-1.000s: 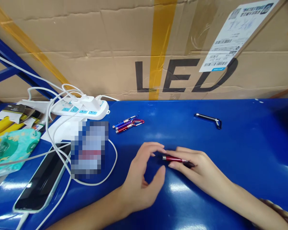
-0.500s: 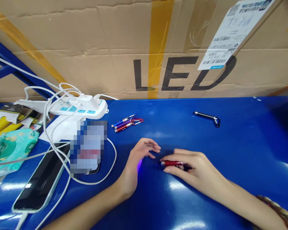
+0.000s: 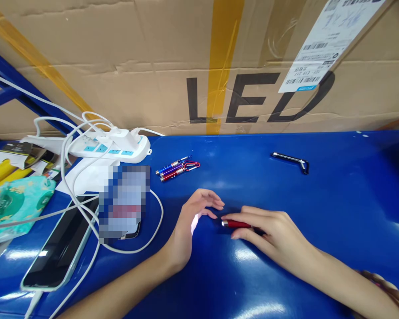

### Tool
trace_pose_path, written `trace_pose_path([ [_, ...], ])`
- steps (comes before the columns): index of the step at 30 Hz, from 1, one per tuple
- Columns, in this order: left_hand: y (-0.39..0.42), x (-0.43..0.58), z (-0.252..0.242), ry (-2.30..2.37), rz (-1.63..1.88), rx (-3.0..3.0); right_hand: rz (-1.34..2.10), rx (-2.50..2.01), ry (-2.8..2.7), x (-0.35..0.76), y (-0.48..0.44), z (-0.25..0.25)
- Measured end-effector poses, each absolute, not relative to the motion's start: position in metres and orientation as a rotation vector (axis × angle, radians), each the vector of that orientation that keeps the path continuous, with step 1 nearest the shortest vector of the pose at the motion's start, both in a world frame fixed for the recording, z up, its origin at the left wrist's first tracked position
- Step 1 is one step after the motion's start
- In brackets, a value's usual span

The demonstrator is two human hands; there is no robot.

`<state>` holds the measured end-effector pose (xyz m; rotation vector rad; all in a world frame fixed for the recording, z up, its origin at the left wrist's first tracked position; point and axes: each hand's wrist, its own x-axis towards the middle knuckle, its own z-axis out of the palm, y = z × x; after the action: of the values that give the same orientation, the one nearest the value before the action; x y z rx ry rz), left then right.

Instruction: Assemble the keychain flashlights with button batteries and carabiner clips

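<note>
Held in my right hand (image 3: 272, 230) is a small red flashlight (image 3: 237, 224), its silver end lit white and pointed left. My left hand (image 3: 194, 221) is cupped in front of the beam, fingers curved and apart, holding nothing. A bright white spot shows on that palm. Behind my left hand, a blue, a purple and a red mini flashlight (image 3: 173, 174) lie side by side on the blue table (image 3: 239, 177); a red carabiner clip shows at one end. Farther right lies a black mini flashlight (image 3: 289, 158) with its clip bent to the side.
On the left are a phone (image 3: 61, 248) with a charging cable, a blurred-out device (image 3: 129, 199), a white power strip (image 3: 119, 150) with looping cords, and a green tissue pack (image 3: 16, 204). A large cardboard box (image 3: 153, 53) stands along the back edge.
The light on my left palm has turned from violet to white, and the flashlight's tip now glows white. Both hands stay in nearly the same place; the view has shifted slightly.
</note>
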<state>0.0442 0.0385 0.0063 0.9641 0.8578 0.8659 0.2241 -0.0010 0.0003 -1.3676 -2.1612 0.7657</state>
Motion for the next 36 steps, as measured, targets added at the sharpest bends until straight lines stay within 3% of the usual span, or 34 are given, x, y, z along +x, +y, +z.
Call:
trace_pose_path([
  [36,0.0420,0.0422,0.0061,0.863,0.812,0.999,0.597,-1.316,-2.223,0.2201,-0.0007,-0.0028],
])
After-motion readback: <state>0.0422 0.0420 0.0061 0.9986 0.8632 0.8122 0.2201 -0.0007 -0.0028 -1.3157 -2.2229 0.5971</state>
